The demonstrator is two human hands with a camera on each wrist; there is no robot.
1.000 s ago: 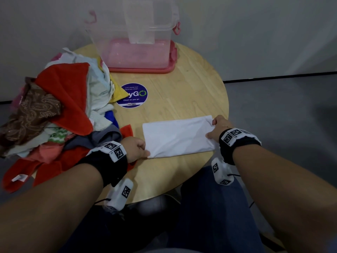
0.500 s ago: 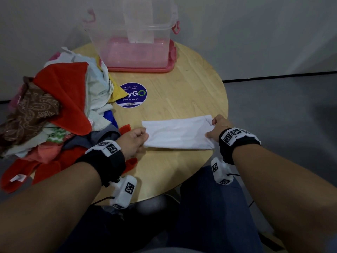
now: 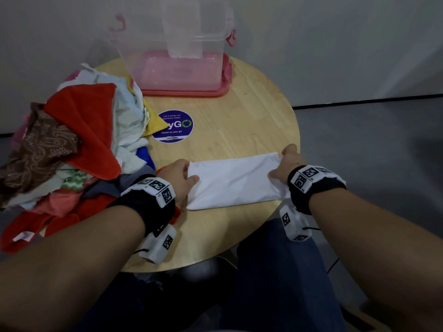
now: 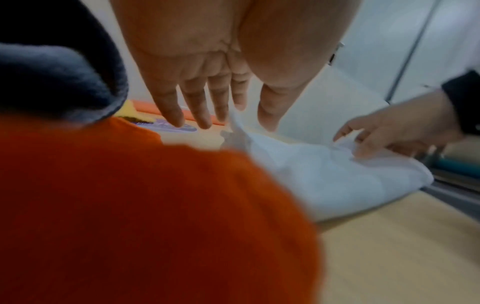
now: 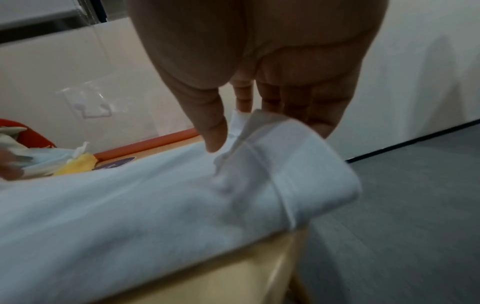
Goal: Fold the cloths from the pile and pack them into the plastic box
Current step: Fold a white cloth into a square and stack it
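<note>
A white cloth (image 3: 235,180), folded into a long strip, lies across the near part of the round wooden table (image 3: 239,104). My left hand (image 3: 184,173) pinches its left end between thumb and fingers; the left wrist view shows the cloth (image 4: 324,174) rising between them (image 4: 246,115). At the table's right edge my right hand (image 3: 285,161) pinches the right end (image 5: 233,127), thumb on top of the cloth (image 5: 155,205). The clear plastic box (image 3: 172,44) stands open at the back on its pink lid (image 3: 223,89). The pile of cloths (image 3: 72,144) covers the table's left side.
A round blue sticker (image 3: 175,125) lies on the table between the pile and the white cloth. An orange cloth (image 4: 130,205) from the pile lies right under my left wrist. Grey floor (image 3: 371,164) lies to the right of the table. My legs are under its near edge.
My left hand has moved from the cloth's near-left corner up its left edge to the far-left corner. The right hand has kept its hold on the right end.
</note>
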